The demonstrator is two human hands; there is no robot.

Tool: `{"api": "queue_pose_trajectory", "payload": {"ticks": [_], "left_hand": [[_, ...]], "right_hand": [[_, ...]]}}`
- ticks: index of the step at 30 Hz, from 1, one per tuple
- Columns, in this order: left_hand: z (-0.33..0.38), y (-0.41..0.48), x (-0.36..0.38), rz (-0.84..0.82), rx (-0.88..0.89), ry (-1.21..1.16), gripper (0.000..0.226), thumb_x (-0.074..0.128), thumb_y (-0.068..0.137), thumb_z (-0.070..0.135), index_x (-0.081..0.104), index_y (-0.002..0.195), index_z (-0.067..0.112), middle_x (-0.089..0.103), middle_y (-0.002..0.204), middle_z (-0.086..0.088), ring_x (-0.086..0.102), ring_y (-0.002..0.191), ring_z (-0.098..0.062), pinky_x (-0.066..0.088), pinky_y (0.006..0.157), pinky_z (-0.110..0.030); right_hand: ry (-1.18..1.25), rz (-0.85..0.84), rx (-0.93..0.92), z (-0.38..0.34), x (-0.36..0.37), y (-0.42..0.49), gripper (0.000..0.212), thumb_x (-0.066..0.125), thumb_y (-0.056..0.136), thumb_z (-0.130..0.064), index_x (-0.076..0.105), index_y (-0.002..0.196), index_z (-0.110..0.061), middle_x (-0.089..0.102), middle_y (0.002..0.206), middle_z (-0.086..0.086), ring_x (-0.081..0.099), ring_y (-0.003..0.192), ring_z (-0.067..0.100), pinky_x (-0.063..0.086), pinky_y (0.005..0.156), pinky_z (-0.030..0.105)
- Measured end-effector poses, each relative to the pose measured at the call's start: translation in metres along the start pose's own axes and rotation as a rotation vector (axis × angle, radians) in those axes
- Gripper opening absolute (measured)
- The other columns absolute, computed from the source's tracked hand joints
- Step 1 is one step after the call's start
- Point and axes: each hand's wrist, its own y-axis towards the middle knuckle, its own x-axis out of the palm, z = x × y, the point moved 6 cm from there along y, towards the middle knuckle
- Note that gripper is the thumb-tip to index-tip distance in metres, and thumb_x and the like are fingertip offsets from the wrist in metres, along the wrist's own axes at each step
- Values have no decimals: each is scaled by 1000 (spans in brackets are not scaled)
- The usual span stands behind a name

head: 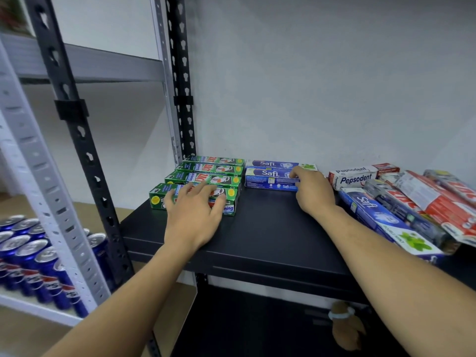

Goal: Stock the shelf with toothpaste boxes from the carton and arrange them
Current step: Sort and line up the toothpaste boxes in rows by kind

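On the black shelf (270,228): left hand (193,215) lies flat, fingers spread, on the front green box (157,199) of a four-box row. Right hand (313,194) grips the right end of the front Safi box (265,180). Loose boxes (412,207) are piled at the right.

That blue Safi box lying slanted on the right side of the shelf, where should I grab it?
Probably across its narrow width near the middle, coming from above and the left. The Safi box lies long, with its left long side open to bare shelf, while a dark box crowds its right side, so reach over the top.
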Motion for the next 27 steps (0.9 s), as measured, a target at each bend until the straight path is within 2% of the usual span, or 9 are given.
{"api": "queue_pose_trajectory", "payload": {"ticks": [3,5,7,9,12,22,27], "left_hand": [[0,0,0,3,1,-10,49,30,101,55,55,136,32,46,151,10,29,145,-18,7,118,-51],[0,0,0,6,3,-11,49,30,101,55,55,136,33,47,150,10,29,144,-18,8,118,-51],[1,-1,0,3,7,-11,49,29,101,55,55,136,32,47,150,10,29,144,-18,8,118,-51],[1,-1,0,6,6,-6,50,29,101,55,55,137,32,47,150,10,30,145,-18,8,118,-51],[0,-1,-1,15,5,-12,50,30,101,55,55,137,32,48,150,9,30,144,-18,8,118,-50],[0,-1,-1,24,4,-23,48,33,100,55,56,135,32,48,149,9,31,144,-17,8,118,-50],[-1,0,0,35,11,-28,48,34,100,56,58,134,32,51,146,9,33,142,-17,10,118,-51]], "right_hand": [[40,72,-7,6,-4,-2,25,65,88,-11,65,111,-22,66,115,3,56,106,27,47,88,36],[-60,98,0,12,-5,-3,31,66,87,-19,63,119,-20,58,129,7,50,117,31,39,104,41],[-93,76,82,21,-4,-5,41,64,90,-23,57,130,-19,46,142,13,41,128,35,32,111,43],[-37,34,144,26,0,-5,45,61,93,-25,53,136,-13,41,146,16,36,132,35,31,111,41],[38,14,147,24,2,-3,43,61,94,-24,56,134,-8,53,136,13,45,125,33,37,106,39],[37,-4,184,24,-3,-3,43,59,96,-31,57,136,-14,53,137,9,46,126,31,41,101,40],[-44,-30,140,22,-2,-3,38,51,100,-24,55,137,-16,53,135,13,43,125,35,40,98,40]]}}
